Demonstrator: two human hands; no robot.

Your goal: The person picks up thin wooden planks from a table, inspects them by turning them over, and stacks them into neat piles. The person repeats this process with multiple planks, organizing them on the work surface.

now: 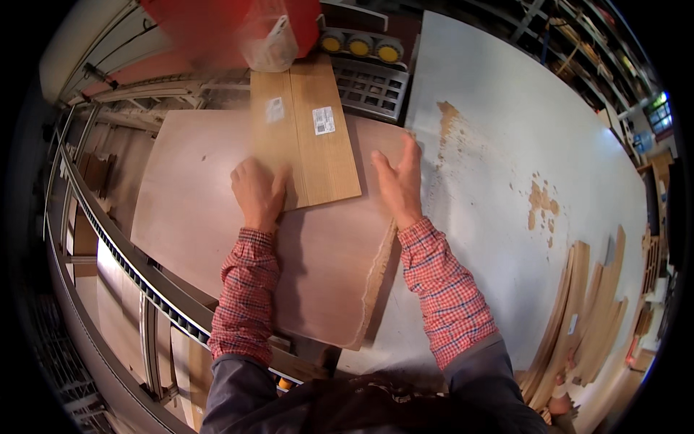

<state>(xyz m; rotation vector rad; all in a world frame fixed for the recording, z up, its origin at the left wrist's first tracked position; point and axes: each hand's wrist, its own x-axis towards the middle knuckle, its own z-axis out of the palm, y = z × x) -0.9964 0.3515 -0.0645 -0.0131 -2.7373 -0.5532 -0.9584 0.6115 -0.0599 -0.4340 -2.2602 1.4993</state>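
Note:
Two light wood planks point(307, 145), side by side with a narrow seam between them, lie on a large pinkish plywood sheet point(195, 188). Pale labels are stuck on their faces. My left hand point(258, 189) is by their near left corner, slightly blurred, its thumb over the left edge and apart from the other fingers. Whether it presses on the wood is hard to see. My right hand point(400, 184) is to the right of the planks, over the sheet's right edge, with thumb and fingers spread and nothing between them.
A white, brown-stained table surface point(499, 173) spreads to the right, with several wood strips point(578, 311) at its near right. At the back are a clear plastic bag point(271, 43), a red machine cover point(210, 32) and round yellow-faced parts point(359, 47). A curved rail point(144, 278) runs along the left.

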